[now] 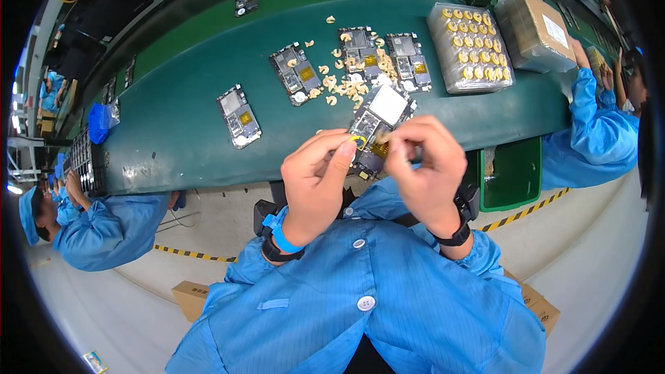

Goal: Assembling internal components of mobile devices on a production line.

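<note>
My left hand (313,179) pinches a small round part with a yellow rim (358,140), which looks like a coin cell. Close to its right, the fingers of my right hand (431,166) are pinched on a small tan paper piece (382,138), partly hidden and blurred. Beneath both hands lies a dark circuit board (364,123) with a large whitish square (388,104) and an amber patch. Loose tan paper scraps (357,88) are heaped just beyond it. Further boards (296,73) lie around the heap.
A clear tray stack (454,82) of yellow-rimmed round parts stands at the back right, beside a cardboard box (537,28). One board (238,116) lies apart on the green table (166,138). A green bin (511,197) sits below the right edge. Co-workers in blue sit on both sides.
</note>
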Demonstrator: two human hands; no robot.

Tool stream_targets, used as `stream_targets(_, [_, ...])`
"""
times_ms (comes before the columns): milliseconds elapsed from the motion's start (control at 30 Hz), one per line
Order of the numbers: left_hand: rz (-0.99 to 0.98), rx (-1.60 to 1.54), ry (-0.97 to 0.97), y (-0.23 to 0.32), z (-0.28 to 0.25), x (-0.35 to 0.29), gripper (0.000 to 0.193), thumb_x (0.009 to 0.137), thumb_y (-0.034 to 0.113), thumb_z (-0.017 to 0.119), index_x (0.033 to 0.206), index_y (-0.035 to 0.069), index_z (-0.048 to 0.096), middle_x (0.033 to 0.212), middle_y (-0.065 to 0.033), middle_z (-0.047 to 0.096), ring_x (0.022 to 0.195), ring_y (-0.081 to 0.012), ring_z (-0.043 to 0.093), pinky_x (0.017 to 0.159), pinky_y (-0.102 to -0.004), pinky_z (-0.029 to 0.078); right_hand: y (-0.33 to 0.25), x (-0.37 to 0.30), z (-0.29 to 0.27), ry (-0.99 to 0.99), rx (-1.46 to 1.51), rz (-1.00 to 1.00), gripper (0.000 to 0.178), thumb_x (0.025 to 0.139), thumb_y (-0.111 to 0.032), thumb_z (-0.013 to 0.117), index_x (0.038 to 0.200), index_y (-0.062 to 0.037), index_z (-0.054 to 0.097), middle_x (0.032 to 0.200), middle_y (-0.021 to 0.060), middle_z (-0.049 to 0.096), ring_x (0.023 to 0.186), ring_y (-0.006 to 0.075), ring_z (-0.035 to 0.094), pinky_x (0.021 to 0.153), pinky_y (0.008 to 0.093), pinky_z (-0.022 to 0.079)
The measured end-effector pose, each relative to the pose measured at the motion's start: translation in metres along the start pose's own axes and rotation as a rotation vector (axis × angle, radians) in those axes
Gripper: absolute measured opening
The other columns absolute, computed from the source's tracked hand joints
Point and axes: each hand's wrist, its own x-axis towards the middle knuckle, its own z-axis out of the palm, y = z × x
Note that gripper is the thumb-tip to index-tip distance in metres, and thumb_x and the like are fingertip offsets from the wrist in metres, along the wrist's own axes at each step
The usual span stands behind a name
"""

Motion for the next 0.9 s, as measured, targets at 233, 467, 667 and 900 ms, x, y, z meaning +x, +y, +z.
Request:
stream_targets(233, [-0.11,-0.176,-0.007,-0.009,-0.007,0.009,0.019,0.102,0.005,0.067,0.113,-0.011,0.071,0.104,-0.0095,0.073,0.09,-0.0088,0.065,0.08,-0.0238,0.052,0.013,0.022,-0.028,-0.072,-0.208,0.253,0.014,0.088,-0.007,0.08,0.094,0.0012,0.071,0.082,0.0084,0.068,0.068,0.0128,0.062,0.061,0.0281,0.048])
stream_targets(467, [-0.137,-0.19,-0.02,-0.008,-0.004,0.01,0.016,0.102,0.005,0.068,0.11,-0.009,0.072,0.102,-0.0072,0.074,0.091,-0.0088,0.066,0.081,-0.0235,0.053,0.009,0.019,-0.003,-0.237,-0.071,-0.187,0.02,0.082,-0.001,0.08,0.101,-0.003,0.074,0.089,0.0088,0.069,0.079,0.027,0.066,0.071,0.0366,0.052])
stream_targets(667, [-0.172,-0.225,-0.05,-0.01,-0.007,0.008,0.016,0.102,0.005,0.068,0.109,-0.008,0.072,0.101,-0.0058,0.074,0.092,-0.008,0.065,0.081,-0.0225,0.053,0.012,0.019,-0.011,-0.24,-0.257,-0.447,0.027,0.073,0.001,0.077,0.099,-0.0056,0.075,0.091,0.0063,0.071,0.076,0.0238,0.065,0.065,0.0361,0.049])
stream_targets(900, [-0.081,-0.23,-0.059,-0.009,-0.002,0.01,0.013,0.101,0.0,0.068,0.109,-0.009,0.072,0.108,-0.0095,0.071,0.095,-0.0098,0.065,0.082,-0.0242,0.053,0.008,0.016,-0.013,-0.291,-0.075,-0.232,0.019,0.082,0.003,0.078,0.1,-0.0011,0.075,0.096,0.0106,0.072,0.078,0.0258,0.066,0.07,0.0357,0.054])
